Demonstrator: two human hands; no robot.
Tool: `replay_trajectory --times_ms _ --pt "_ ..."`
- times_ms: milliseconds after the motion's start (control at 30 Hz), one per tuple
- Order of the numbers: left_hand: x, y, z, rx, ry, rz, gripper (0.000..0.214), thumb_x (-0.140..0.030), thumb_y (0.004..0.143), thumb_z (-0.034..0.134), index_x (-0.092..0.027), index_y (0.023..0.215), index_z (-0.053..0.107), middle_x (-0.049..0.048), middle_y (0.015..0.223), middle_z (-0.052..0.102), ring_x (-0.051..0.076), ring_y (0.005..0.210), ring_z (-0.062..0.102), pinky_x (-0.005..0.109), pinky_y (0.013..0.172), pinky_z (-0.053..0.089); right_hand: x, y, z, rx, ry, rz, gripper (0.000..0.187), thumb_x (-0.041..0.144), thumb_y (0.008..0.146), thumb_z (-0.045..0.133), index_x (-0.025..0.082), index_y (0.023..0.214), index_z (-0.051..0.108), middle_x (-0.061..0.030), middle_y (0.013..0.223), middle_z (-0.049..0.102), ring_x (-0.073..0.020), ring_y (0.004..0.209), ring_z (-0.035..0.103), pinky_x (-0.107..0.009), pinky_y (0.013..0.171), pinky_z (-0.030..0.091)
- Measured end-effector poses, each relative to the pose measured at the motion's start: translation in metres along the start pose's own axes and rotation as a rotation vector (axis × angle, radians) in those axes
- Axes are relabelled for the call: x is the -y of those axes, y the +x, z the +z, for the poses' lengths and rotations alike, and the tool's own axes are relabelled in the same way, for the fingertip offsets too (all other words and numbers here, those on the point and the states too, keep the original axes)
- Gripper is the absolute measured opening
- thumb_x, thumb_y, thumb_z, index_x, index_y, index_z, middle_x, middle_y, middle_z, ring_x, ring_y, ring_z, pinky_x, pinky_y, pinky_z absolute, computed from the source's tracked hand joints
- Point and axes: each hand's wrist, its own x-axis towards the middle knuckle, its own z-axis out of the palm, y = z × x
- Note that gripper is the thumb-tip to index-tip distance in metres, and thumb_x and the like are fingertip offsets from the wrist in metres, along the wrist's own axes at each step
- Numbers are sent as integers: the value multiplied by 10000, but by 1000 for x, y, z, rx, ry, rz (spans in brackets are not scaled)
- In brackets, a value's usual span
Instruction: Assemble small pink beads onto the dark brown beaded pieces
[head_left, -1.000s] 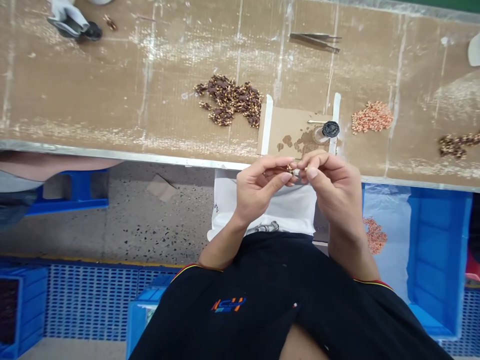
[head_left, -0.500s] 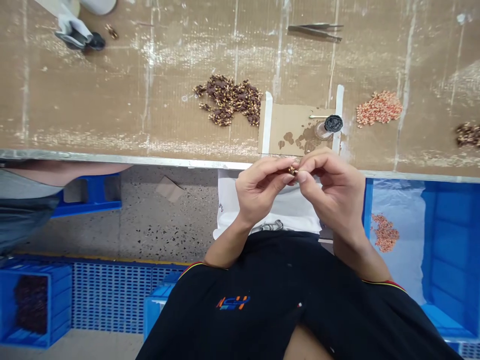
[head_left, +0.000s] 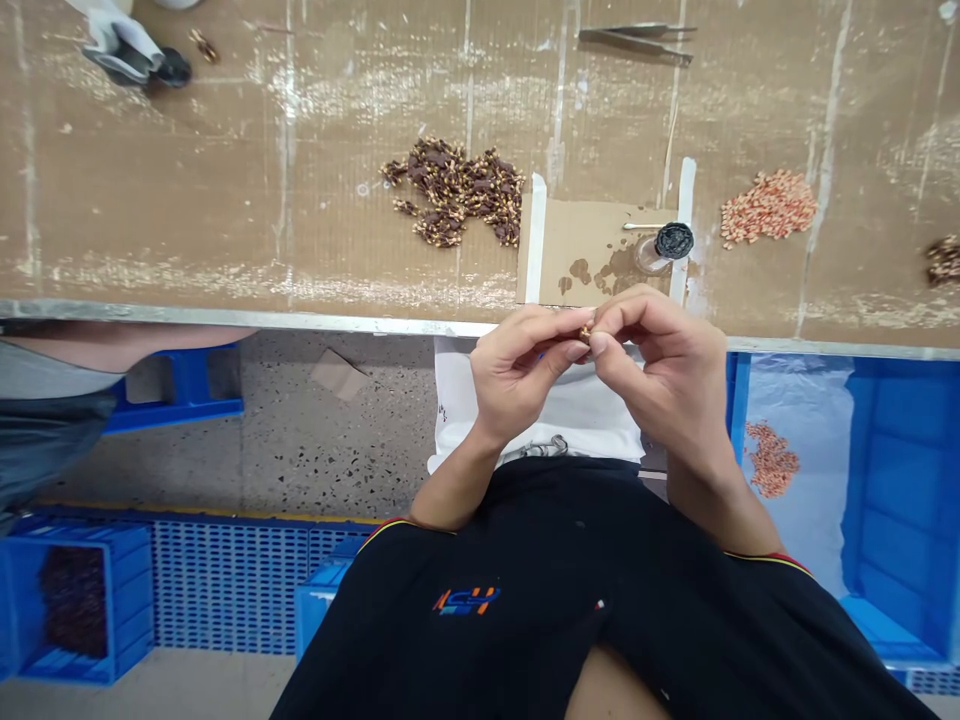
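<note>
My left hand (head_left: 517, 370) and my right hand (head_left: 664, 365) meet fingertip to fingertip just over the table's front edge. Pinched between them is a small brown-and-gold piece (head_left: 586, 335), mostly hidden by the fingers. Beyond my hands lies a cardboard pad (head_left: 574, 235) with wet stains, held down by white tape strips. On its right side stands a small clear bottle with a black cap (head_left: 673, 241), and a cotton swab (head_left: 641, 226) lies behind it. To the left is a pile of similar brown-and-gold pieces (head_left: 465, 190).
Tweezers (head_left: 637, 42) lie at the back. A pile of small orange-and-white pieces (head_left: 769, 207) sits to the right. At the back left is a white and dark cloth-like item (head_left: 124, 50). A blue crate (head_left: 900, 480) stands below right. Another person's arm (head_left: 127, 343) shows at left.
The view has shifted slightly, so the table things sit a little higher. My fingertips have closed further over the small piece, which shows less now.
</note>
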Motion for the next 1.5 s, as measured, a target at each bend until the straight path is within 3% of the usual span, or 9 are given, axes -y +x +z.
replay_trajectory --times_ms 233,467,600,1033,1233,1367,1500 --pt "4 3 -5 19 39 46 173 -477 975 826 -396 1116 886 6 908 804 147 758 734 333 711 640 1 6 -4 71 -41 50 145 254 895 720 255 774 640 8 777 672 -150 688 582 -300 637 518" --pt "6 8 -16 122 32 17 181 -451 934 869 -411 1109 897 2 816 743 131 698 673 304 647 596 5 17 -17 243 -111 46 159 196 883 700 245 747 634 20 726 661 -139 657 571 -295 628 494" --pt "4 11 -19 146 24 20 194 -353 932 878 -405 1118 896 -6 820 739 114 701 665 279 655 581 6 21 -22 321 -155 35 171 160 897 698 253 768 635 11 755 692 -158 673 603 -319 645 517" --pt "6 5 -15 60 73 39 243 -253 977 836 -383 1179 875 -29 814 721 89 699 679 243 657 575 0 -5 0 113 -370 -154 146 144 1014 618 250 984 714 -60 1001 759 -197 832 695 -351 758 579" --pt "17 4 -14 64 -42 56 230 -260 990 819 -323 1210 849 -3 972 788 94 792 761 210 686 646 -3 -5 7 8 -380 -200 163 136 1035 620 231 1002 749 -62 1005 791 -179 840 732 -315 744 596" --pt "16 3 -14 34 -63 56 182 -304 999 814 -292 1179 840 23 1009 832 123 869 804 225 731 669 -3 -4 5 -20 -336 -103 132 252 1054 654 240 953 739 -47 948 795 -163 754 709 -303 694 587" --pt "13 2 -13 9 -75 51 141 -337 990 830 -299 1125 842 23 1009 863 144 890 818 268 766 677 -6 -3 4 143 -6 169 356 539 1069 682 223 905 693 -8 759 715 -144 652 650 -274 596 528"
